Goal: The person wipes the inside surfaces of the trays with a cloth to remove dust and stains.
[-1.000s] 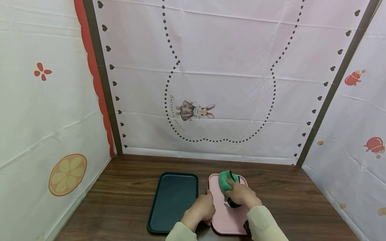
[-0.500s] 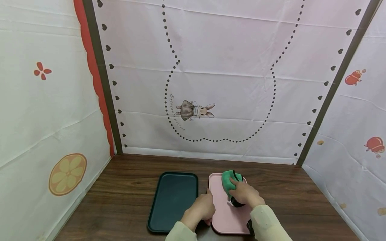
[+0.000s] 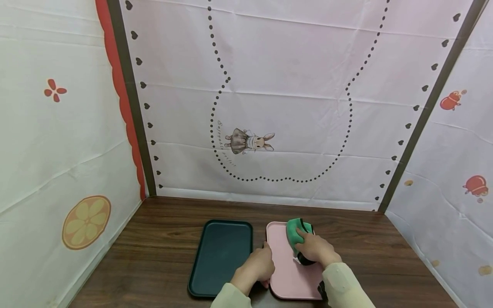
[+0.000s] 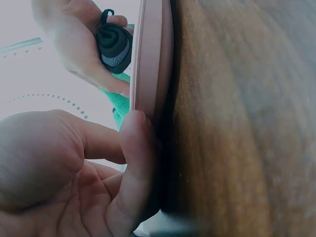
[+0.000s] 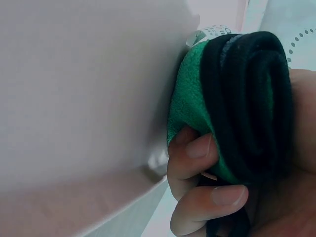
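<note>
On the right stands a pink tray [image 3: 283, 273], its left rim held by my left hand [image 3: 259, 266]. In the left wrist view, a fingertip [image 4: 136, 123] of that hand lies against the rim. My right hand [image 3: 313, 249] grips a folded green cloth [image 3: 294, 234] with black edging, near the tray's far right corner. The right wrist view shows the bundled cloth [image 5: 190, 101] close against the tray's surface, with curled fingers [image 5: 190, 163] around it. A white tag [image 5: 212, 33] sticks out from the cloth.
Left of the pink tray lies a dark teal tray [image 3: 221, 256]. Both trays are on a brown wooden table [image 3: 161, 239]. White printed sheets form a back wall [image 3: 285, 119] and side walls around it.
My right hand has slid the green cloth to the right across the pink tray, with less movement in the last half second. My left hand stays at the left rim.
</note>
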A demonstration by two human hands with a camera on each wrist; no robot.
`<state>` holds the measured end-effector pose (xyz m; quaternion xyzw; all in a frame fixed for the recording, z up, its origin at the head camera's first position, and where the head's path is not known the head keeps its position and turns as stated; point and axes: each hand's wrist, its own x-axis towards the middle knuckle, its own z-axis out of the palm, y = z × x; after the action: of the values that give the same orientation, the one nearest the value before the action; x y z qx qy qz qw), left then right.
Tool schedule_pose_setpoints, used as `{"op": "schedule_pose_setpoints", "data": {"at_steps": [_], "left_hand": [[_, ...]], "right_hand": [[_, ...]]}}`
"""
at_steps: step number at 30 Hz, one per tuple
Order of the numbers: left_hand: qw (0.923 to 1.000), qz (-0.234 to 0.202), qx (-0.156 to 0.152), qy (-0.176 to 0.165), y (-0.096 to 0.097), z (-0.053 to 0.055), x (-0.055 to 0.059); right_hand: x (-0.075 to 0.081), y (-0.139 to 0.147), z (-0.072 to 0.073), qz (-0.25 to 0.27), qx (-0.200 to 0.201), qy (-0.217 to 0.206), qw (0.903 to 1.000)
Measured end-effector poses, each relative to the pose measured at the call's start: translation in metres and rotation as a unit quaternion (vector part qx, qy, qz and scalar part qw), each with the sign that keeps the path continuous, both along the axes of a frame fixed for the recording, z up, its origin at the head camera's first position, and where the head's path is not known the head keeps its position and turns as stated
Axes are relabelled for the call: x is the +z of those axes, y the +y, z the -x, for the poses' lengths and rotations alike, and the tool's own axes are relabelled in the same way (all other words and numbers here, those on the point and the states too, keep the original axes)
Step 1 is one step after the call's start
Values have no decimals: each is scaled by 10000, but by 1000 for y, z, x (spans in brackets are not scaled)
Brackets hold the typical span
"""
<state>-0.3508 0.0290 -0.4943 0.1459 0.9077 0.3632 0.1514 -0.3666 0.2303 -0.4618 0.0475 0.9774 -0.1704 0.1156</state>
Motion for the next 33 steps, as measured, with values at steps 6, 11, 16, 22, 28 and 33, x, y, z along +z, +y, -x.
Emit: {"op": "schedule_pose_setpoints", "data": {"at_steps": [6,11,16,22,28,33], "left_hand": [[10000,32,26,-58,1,1,-3],[10000,45,26,12,2,2,-5],[10000,-56,-49,31,0,1,-3],[10000,-71,-64,7,-1,1,-3],[9999,-137,-59,-73,-2,1,-4],[9998,-143,-82,-126,-2,2,-3]], "right_hand": [[1,2,-3,15,40,-7,10000],[0,3,-6,65,60,9,10000],[-1,4,-9,142,81,-80,9998],[-2,5,-13,151,127,-75,9998],[-2,6,-17,150,160,-112,9997],[-1,6,-21,144,188,-164,9996]]}}
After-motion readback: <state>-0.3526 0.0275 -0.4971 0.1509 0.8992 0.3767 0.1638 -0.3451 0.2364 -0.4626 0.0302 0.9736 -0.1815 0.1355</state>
